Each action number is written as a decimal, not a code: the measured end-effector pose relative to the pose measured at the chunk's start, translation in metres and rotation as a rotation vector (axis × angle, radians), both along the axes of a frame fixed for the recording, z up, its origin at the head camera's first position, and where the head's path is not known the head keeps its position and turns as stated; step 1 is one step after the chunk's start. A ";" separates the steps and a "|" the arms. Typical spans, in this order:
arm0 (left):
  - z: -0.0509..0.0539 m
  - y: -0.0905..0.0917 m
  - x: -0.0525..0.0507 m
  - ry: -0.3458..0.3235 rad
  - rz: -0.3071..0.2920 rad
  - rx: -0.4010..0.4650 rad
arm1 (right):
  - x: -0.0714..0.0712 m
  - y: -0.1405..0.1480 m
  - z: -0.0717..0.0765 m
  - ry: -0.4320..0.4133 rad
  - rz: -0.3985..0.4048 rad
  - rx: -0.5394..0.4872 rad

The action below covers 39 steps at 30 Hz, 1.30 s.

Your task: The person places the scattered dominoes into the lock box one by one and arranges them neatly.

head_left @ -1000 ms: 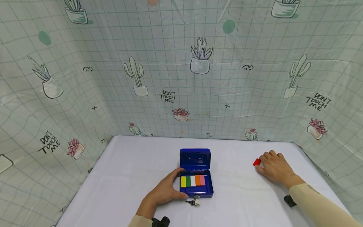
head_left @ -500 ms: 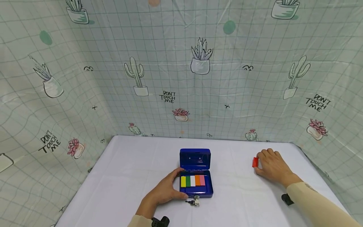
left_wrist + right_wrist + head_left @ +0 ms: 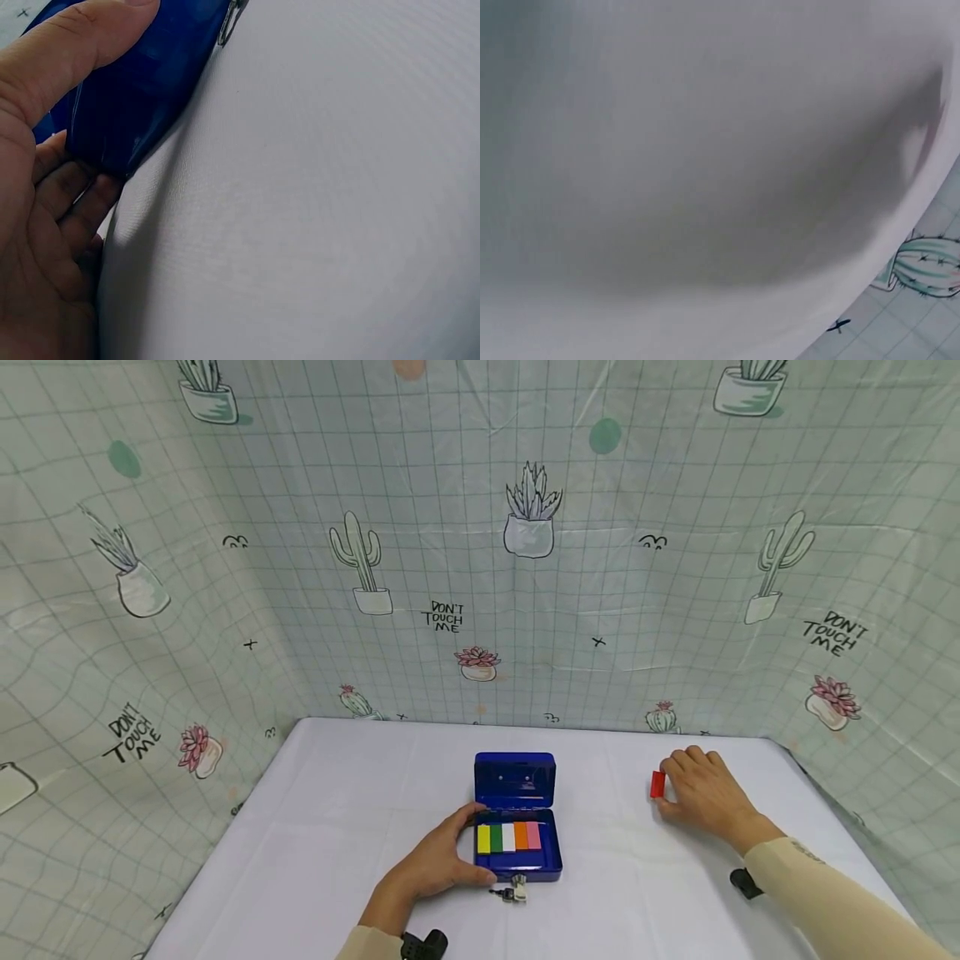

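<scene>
An opened blue cash box stands at the middle of the table, its lid tipped back. Inside it, yellow, green, white, orange and pink blocks lie side by side in a row. A lock with keys hangs at its front. My left hand grips the box's left side, thumb at the front and fingers towards the back. In the left wrist view the thumb and fingers touch the blue wall. On the right, my right hand pinches a red block between thumb and fingers.
A white cloth covers the table. Behind and at both sides hangs a curtain printed with a grid and potted cacti. The right wrist view shows only cloth, a shadow and some curtain; the hand is out of it.
My right hand has moved left with the red block, which has turned from slanted to nearly upright in the head view. The left hand and the box stay in place.
</scene>
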State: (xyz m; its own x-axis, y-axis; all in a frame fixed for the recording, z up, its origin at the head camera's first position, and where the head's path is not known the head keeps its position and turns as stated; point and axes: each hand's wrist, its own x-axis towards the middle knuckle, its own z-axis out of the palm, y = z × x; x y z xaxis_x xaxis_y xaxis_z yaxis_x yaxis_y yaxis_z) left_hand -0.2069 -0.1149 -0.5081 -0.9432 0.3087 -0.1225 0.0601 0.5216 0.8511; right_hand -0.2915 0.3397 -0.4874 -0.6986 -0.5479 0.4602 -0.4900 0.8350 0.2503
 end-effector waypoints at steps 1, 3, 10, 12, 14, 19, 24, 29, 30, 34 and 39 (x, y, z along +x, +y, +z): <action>0.000 0.000 0.000 -0.001 -0.001 0.001 | 0.001 -0.003 0.000 -0.003 0.002 -0.002; 0.000 0.000 0.000 -0.004 -0.002 0.003 | 0.004 -0.008 0.001 -0.010 0.005 -0.002; 0.000 -0.001 0.000 0.002 -0.008 0.008 | 0.017 -0.034 0.006 -0.017 0.032 -0.001; 0.000 -0.001 0.000 0.003 -0.006 0.006 | 0.020 -0.045 0.008 -0.021 0.044 0.003; 0.000 -0.001 -0.001 0.003 -0.004 0.005 | 0.024 -0.057 0.011 -0.034 0.057 0.007; -0.001 -0.001 -0.001 0.003 -0.002 0.007 | 0.036 -0.089 0.018 -0.051 0.114 0.014; -0.001 -0.001 0.000 -0.002 -0.003 0.012 | 0.048 -0.119 0.024 -0.022 0.194 0.015; -0.001 -0.001 0.001 -0.002 0.000 0.010 | 0.055 -0.145 0.027 -0.010 0.240 0.039; -0.001 -0.001 0.001 -0.002 0.000 0.010 | 0.056 -0.150 0.026 -0.015 0.244 0.049; -0.001 -0.002 0.000 -0.001 -0.009 0.024 | 0.057 -0.165 0.026 -0.050 0.233 0.113; -0.001 -0.002 -0.001 -0.001 -0.020 0.039 | 0.059 -0.174 0.027 -0.090 0.194 0.181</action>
